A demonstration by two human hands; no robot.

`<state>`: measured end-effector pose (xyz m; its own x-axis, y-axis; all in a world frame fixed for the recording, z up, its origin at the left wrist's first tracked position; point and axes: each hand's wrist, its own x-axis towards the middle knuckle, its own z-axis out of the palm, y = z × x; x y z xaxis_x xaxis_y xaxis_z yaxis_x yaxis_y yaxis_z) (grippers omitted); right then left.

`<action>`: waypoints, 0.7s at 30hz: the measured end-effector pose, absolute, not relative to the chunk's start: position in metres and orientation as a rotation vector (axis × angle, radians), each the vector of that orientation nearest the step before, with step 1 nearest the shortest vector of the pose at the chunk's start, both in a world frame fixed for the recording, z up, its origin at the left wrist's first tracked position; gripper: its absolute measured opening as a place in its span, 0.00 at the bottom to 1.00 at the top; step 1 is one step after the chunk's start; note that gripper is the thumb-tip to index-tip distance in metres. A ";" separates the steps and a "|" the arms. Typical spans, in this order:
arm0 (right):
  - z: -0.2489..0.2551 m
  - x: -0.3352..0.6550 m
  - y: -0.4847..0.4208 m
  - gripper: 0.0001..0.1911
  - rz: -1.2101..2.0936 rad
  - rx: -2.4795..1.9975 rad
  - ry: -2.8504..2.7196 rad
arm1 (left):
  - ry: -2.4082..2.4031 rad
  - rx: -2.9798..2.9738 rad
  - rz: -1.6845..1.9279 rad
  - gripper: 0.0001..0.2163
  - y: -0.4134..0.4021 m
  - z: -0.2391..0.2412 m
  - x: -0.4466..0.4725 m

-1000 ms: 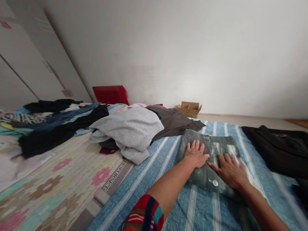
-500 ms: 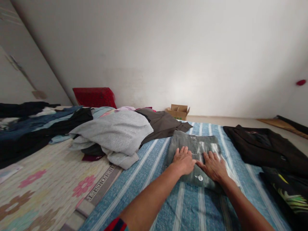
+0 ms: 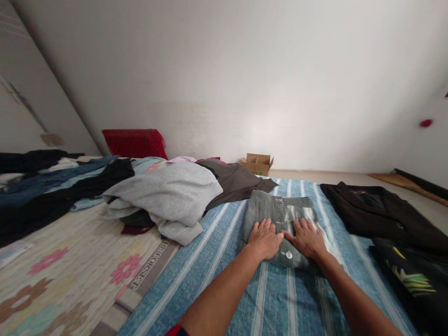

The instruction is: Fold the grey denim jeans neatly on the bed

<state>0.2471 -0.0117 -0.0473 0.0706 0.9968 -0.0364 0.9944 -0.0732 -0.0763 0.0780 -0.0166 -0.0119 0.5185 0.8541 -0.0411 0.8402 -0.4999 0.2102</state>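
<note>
While pressed flat, palms down and fingers spread, on the folded grey-green trousers (image 3: pixel 280 219) lying on the blue striped bedcover (image 3: pixel 273 298): left hand (image 3: pixel 264 239) beside right hand (image 3: pixel 307 239), gripping nothing. Risk of a slipped or skewed fold if pushed unevenly, or of snagging the white button (image 3: pixel 289 255).

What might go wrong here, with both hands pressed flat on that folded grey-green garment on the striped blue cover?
The folded grey-green garment lies with its far left corner beside or just under a dark brown garment, so lifting it may drag that along. A white button sits at the near edge between the left hand and right hand; a sliding palm could snag it. The loose grey sweatshirt pile nearby might slump toward the fold.
</note>
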 end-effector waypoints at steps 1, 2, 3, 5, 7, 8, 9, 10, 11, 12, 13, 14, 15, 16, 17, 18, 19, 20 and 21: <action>-0.047 0.247 -0.012 0.39 0.126 -2.274 -2.112 | 1.429 2.550 0.121 0.25 -0.017 -0.011 0.077; -0.046 0.247 -0.012 0.39 0.131 -2.274 -2.105 | 1.409 2.543 0.155 0.25 -0.018 -0.009 0.075; -0.046 0.247 -0.012 0.40 0.134 -2.272 -2.097 | 1.394 2.533 0.206 0.24 -0.018 -0.008 0.072; -0.045 0.247 -0.012 0.41 0.137 -2.261 -2.085 | 1.430 2.478 0.378 0.21 -0.018 -0.005 0.063; -0.045 0.247 -0.012 0.43 0.138 -2.246 -2.080 | 1.562 2.332 0.622 0.22 -0.019 -0.004 0.050; -0.044 0.247 -0.012 0.43 0.141 -2.241 -2.078 | 1.641 2.209 0.736 0.24 -0.018 -0.005 0.043; -0.044 0.247 -0.012 0.43 0.146 -2.238 -2.076 | 1.701 2.061 0.828 0.26 -0.018 -0.006 0.037; -0.044 0.248 -0.012 0.43 0.151 -2.237 -2.074 | 1.724 1.906 0.898 0.27 -0.019 -0.009 0.030; -0.044 0.248 -0.012 0.43 0.153 -2.236 -2.073 | 1.704 1.762 0.947 0.27 -0.019 -0.012 0.025; -0.044 0.248 -0.012 0.43 0.153 -2.235 -2.071 | 1.653 1.633 0.986 0.27 -0.020 -0.015 0.020; -0.044 0.248 -0.012 0.43 0.152 -2.233 -2.070 | 1.589 1.519 1.022 0.27 -0.022 -0.018 0.016; -0.044 0.248 -0.012 0.43 0.149 -2.229 -2.069 | 1.532 1.418 1.056 0.27 -0.023 -0.020 0.014; -0.044 0.248 -0.012 0.42 0.144 -2.224 -2.066 | 1.494 1.327 1.084 0.27 -0.024 -0.021 0.012; -0.044 0.248 -0.012 0.42 0.137 -2.219 -2.062 | 1.476 1.248 1.097 0.27 -0.025 -0.022 0.012; -0.044 0.248 -0.012 0.42 0.133 -2.216 -2.060 | 1.468 1.190 1.095 0.27 -0.026 -0.021 0.011; -0.044 0.249 -0.012 0.42 0.130 -2.213 -2.059 | 1.461 1.154 1.080 0.25 -0.026 -0.020 0.012; -0.044 0.249 -0.012 0.42 0.129 -2.214 -2.059 | 1.457 1.138 1.054 0.23 -0.026 -0.018 0.012; -0.043 0.249 -0.012 0.42 0.130 -2.217 -2.058 | 1.462 1.137 1.030 0.20 -0.025 -0.016 0.012; -0.043 0.249 -0.012 0.42 0.131 -2.219 -2.058 | 1.474 1.148 1.010 0.17 -0.025 -0.013 0.012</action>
